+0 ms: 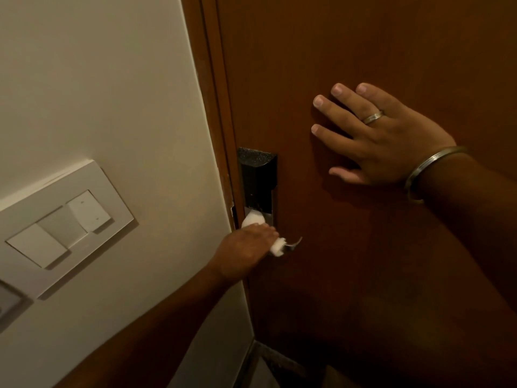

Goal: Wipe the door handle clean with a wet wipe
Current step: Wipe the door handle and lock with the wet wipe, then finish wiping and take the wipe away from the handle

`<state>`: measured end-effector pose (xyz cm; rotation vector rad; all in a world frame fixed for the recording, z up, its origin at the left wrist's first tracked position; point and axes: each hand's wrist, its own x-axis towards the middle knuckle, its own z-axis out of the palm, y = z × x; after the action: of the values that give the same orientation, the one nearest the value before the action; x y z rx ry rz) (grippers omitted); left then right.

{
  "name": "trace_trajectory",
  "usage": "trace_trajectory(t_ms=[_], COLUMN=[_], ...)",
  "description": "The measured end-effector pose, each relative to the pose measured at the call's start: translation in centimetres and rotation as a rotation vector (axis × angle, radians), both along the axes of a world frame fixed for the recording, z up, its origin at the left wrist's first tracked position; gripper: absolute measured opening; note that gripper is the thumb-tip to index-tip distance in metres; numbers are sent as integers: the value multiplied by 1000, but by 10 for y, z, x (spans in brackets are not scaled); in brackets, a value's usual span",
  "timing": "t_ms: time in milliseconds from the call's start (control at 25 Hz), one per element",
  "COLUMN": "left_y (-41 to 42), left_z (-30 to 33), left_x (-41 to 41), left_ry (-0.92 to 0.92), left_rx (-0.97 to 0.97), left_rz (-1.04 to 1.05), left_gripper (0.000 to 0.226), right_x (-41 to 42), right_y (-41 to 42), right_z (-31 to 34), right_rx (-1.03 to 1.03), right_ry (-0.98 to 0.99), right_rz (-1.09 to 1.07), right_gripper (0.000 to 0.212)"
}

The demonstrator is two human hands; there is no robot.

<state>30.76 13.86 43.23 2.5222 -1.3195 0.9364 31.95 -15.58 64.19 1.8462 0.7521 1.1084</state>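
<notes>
Your left hand (246, 249) is wrapped over the handle (293, 243), fingers clamped on the wipe (275, 247) around it. Your right hand (386, 135) lies flat on the door (363, 51), fingers spread, holding nothing.

Handle location: low on the lock plate (258, 180), near the door's left edge. Long axis roughly horizontal; bare tip points right.

Risks: downward pressure could turn the lever and unlatch the door. The wipe could bunch, leaving the tip uncleaned.
</notes>
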Motion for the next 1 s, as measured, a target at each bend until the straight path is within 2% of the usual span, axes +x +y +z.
trace_trajectory(t_ms=[80,160,200,240,320,400,440,480,560,640,720,760,840,920,1000], left_y=[-34,-68,-77,-77,-64,-50,-46,-49,-65,-89,-112,-125,-156,-188,-222], left_z=[-2,-2,-8,-12,-25,-40,-47,-54,-66,-79,-85,-88,-90,-93,-104], left_x=[-13,-34,-43,-47,-47,-41,-40,-40,-48,-59,-77,-89,-121,-156,-188], left_ry=[56,338,411,477,666,645,742,934,1416,1777,2075,2208,2380,2435,2442], left_rx=[3,88,137,101,-147,-208,-251,-365,-575,-726,-857,-937,-1128,-1261,-1293], left_rz=[-50,-116,-138,-114,-22,-4,-22,-50,-139,-167,-113,-112,-132,-115,-37], left_gripper=[42,34,35,36,27,21,20,18,13,16,28,33,43,51,60], right_x=[-2,-6,-8,-9,-11,-22,-34,-53,-105,-157,-187,-201,-230,-259,-287], right_y=[0,1,1,1,1,2,1,0,0,3,2,-1,-11,-27,-47], right_z=[4,4,4,5,9,-6,-27,-58,-132,-195,-243,-260,-279,-295,-314], right_rx=[-3,-3,-5,-4,21,187,314,443,793,1354,1981,2232,2584,2763,2898], right_ry=[24,55,66,77,108,213,303,412,757,1087,1198,1211,1311,1358,1278], right_rz=[-31,-49,-55,-68,-100,-46,-1,19,-137,-468,-713,-816,-934,-895,-798], right_gripper=[76,76,76,75,73,67,63,58,47,38,35,35,34,34,31])
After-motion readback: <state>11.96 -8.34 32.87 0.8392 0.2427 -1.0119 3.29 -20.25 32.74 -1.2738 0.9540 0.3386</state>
